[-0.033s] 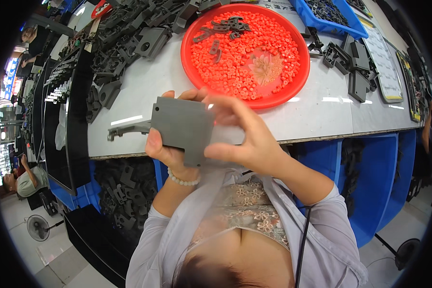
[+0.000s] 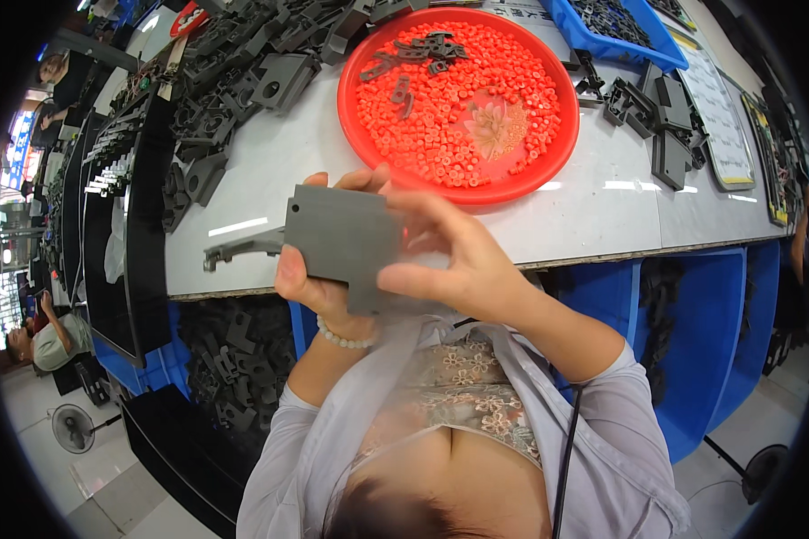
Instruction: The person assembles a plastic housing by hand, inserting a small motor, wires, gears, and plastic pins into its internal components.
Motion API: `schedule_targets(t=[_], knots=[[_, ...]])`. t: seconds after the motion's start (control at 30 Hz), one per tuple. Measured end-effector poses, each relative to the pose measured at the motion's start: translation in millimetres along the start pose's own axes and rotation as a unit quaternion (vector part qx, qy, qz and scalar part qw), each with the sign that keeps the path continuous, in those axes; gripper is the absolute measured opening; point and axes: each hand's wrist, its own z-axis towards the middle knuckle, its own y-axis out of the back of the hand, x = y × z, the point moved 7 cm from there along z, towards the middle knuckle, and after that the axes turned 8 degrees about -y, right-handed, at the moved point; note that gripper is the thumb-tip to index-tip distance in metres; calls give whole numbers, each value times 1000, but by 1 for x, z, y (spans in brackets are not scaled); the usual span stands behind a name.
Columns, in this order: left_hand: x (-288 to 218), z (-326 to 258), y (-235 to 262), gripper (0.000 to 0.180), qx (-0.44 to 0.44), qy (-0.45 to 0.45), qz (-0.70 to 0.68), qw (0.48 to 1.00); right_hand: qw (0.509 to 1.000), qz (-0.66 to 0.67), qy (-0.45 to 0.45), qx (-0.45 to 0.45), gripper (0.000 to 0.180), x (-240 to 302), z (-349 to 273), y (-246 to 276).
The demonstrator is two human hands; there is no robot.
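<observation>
Above the table's near edge, my left hand (image 2: pixel 319 292) grips a flat dark grey plastic housing (image 2: pixel 337 235) by its left side, thumb in front and fingers behind the top edge. The housing has a small hole near one corner and a step cut in its lower edge. A narrow grey plastic arm (image 2: pixel 243 246) sticks out leftward from behind it; how the two join is hidden. My right hand (image 2: pixel 449 260) closes on the housing's right edge, its thumb on the front face and its fingers curled at the upper right, slightly blurred.
Beyond my hands stands a round red tray (image 2: pixel 548 175) of small orange-red plastic pieces, with several dark clips on top. Grey housings (image 2: pixel 283 81) are heaped at the far left, more parts (image 2: pixel 670 135) at right. A blue bin (image 2: pixel 674 58) stands behind; blue crates (image 2: pixel 706 359) sit under the table.
The housing and the narrow arm have shifted very slightly, the housing's top edge a touch lower. Both hands keep their hold, and the right thumb sits slightly further left.
</observation>
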Motion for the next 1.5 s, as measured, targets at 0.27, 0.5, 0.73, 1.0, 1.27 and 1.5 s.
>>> schedule_targets(t=[0.27, 0.5, 0.73, 1.0, 1.27, 1.5], knots=[[-2, -1, -2, 70, 42, -18, -62, 997, 985, 169, 31, 16, 55, -10, 8, -15], [3, -1, 1, 66, 11, 57, -14, 998, 980, -103, 153, -69, 53, 18, 7, -6], [6, 0, 9, 63, -5, 110, -204, 973, 907, -299, 267, -129, 63, 29, 10, -20], [11, 4, 13, 65, 8, 117, -182, 976, 907, -244, 310, -148, 68, 27, 20, -19], [2, 7, 12, 70, 10, 80, -50, 996, 944, -204, 246, -77, 57, 28, 16, -13], [-3, 6, 22, 62, 24, 105, -87, 990, 960, -197, 199, -11, 46, 29, 23, -20]])
